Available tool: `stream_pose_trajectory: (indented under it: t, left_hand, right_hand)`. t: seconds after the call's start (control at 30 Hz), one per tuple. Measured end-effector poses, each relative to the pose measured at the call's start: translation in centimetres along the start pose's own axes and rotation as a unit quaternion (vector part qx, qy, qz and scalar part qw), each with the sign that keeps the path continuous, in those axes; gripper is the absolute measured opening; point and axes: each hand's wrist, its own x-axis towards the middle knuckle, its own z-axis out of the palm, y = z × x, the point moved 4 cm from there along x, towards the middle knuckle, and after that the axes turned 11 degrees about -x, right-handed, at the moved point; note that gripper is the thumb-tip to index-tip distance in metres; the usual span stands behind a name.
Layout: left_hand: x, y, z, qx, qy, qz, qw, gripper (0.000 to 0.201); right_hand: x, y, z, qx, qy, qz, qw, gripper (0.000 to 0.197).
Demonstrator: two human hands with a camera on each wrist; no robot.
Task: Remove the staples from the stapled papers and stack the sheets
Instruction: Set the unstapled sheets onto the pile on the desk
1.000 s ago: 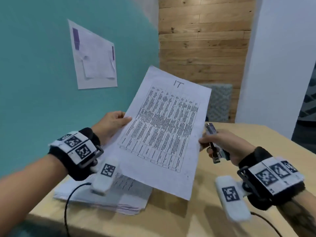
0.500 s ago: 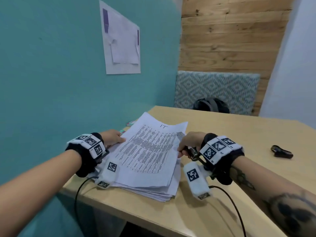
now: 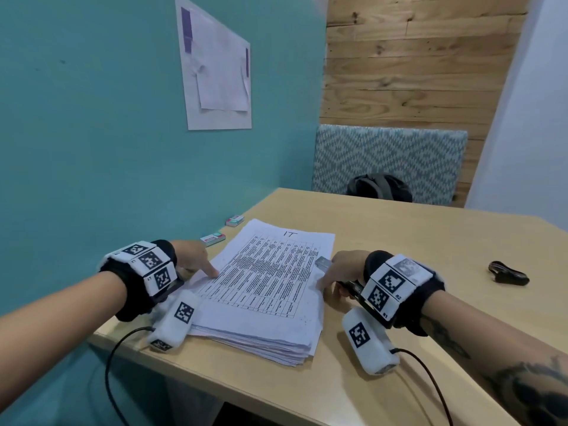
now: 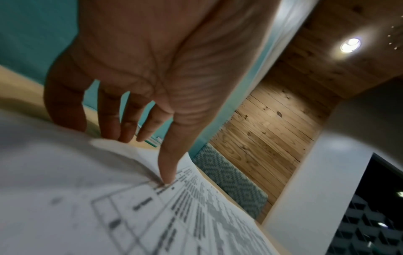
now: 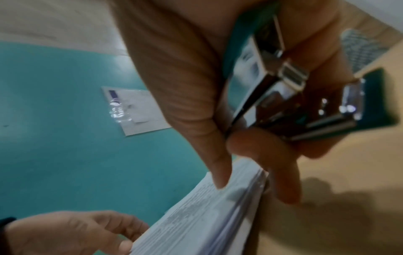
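gripping a stapler (image 3: 332,269), right hand (image 3: 341,273) steadies the stack (image 3: 264,290) at centre frame; left hand (image 3: 193,256), relaxed, presses the freshly lowered top sheet (image 3: 276,262) flat, so one more sheet seems stacked.

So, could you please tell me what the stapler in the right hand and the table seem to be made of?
Stapler: mostly shiny metal, going by its bright reflections, with a teal part, probably plastic. Table: pale, matte wood-look top with faint grain; whether solid wood or laminate is unclear.
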Motion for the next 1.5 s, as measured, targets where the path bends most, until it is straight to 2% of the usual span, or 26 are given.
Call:
stream_pose_trajectory:
  t: [0.13, 0.3, 0.53, 0.57, 0.63, 0.7, 0.83, 0.93, 1.03, 1.1, 1.13, 1.23, 1.33, 1.43, 1.5]
  left_hand:
    - [-0.3, 0.2, 0.7, -0.009, -0.055, -0.014, 0.998, 0.029]
    - [-1.2, 1.7, 2.1, -0.038, -0.063, 0.012, 0.997, 0.027]
    - [-3.8, 8.7, 7.3, -0.097, -0.146, 0.100, 0.979, 0.026]
    - [-4.4, 9.8, 8.1, -0.112, -0.159, 0.113, 0.974, 0.031]
    - [-5.2, 12.0, 9.6, -0.133, -0.179, 0.139, 0.965, 0.055]
    - [-5.5, 13.7, 10.7, -0.113, -0.181, 0.152, 0.965, 0.072]
    - [-5.4, 15.8, 12.4, -0.099, -0.213, 0.150, 0.961, 0.067]
    - [-5.7, 16.4, 13.1, -0.073, -0.234, 0.143, 0.959, 0.076]
    - [-6.8, 16.9, 13.3, -0.015, -0.252, 0.152, 0.956, 0.084]
    - [-7.2, 17.2, 13.4, 0.021, -0.251, 0.161, 0.954, 0.088]
    - [-7.4, 17.2, 13.4, 0.033, -0.248, 0.162, 0.955, 0.089]
    - [-7.7, 17.4, 13.6, 0.064, -0.234, 0.156, 0.958, 0.095]
    - [-8.1, 17.6, 13.6, 0.086, -0.228, 0.155, 0.957, 0.099]
    - [-8.2, 17.6, 13.6, 0.093, -0.230, 0.156, 0.956, 0.101]
    - [-8.1, 17.5, 13.6, 0.099, -0.227, 0.156, 0.956, 0.101]
  right_hand:
    - [-0.3, -0.3, 0.6, -0.002, -0.023, -0.016, 1.000, 0.029]
    - [-1.1, 1.3, 0.5, 0.032, -0.024, -0.009, 0.999, 0.032]
    - [-5.0, 8.9, -0.1, -0.097, 0.004, 0.065, 0.993, 0.031]
    - [-5.7, 10.1, -0.1, -0.107, 0.002, 0.075, 0.991, 0.030]
    - [-6.9, 12.2, 0.0, -0.112, -0.009, 0.097, 0.989, 0.028]
    - [-8.0, 14.0, 0.2, -0.118, -0.012, 0.115, 0.986, 0.026]
    - [-9.3, 16.1, 0.4, -0.131, -0.007, 0.137, 0.982, 0.031]
    - [-9.9, 17.4, 0.3, -0.122, -0.009, 0.161, 0.979, 0.030]
    - [-10.2, 17.1, -1.0, -0.130, 0.075, 0.179, 0.972, 0.031]
    - [-9.9, 15.6, -2.1, -0.131, 0.135, 0.157, 0.969, 0.026]
    - [-9.6, 14.5, -2.4, -0.126, 0.139, 0.134, 0.973, 0.021]
    - [-8.0, 11.5, -2.2, -0.135, 0.080, 0.078, 0.985, 0.016]
    - [-6.2, 9.3, -1.1, -0.198, 0.003, 0.069, 0.978, 0.027]
    - [-4.4, 8.9, -0.6, -0.165, -0.015, 0.061, 0.984, 0.032]
    - [-4.0, 8.9, -0.6, -0.166, 0.003, 0.058, 0.985, 0.040]
